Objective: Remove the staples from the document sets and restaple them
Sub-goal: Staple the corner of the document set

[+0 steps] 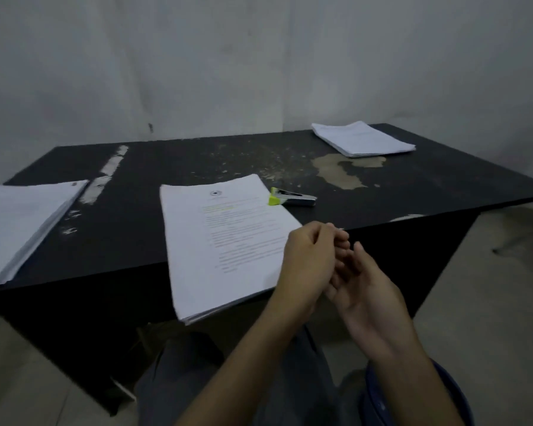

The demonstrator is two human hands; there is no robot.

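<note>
A document set [228,241] with printed, partly highlighted text lies on the black table [428,186], its near end hanging over the front edge. Just behind its far right corner lies a stapler [293,198], metal with a lime-green end. My left hand [308,259] hovers over the set's right edge with its fingers curled shut. A tiny pale speck shows at its fingertips, too small to identify. My right hand [366,281] is beside it, palm turned toward the left hand and fingers apart, touching the left fingertips. Neither hand touches the stapler.
A thick stack of papers [22,222] sits at the table's left end. A smaller stack [363,138] lies at the far right corner, near a worn pale patch [339,170]. A grey wall stands behind the table. My knees are under the front edge.
</note>
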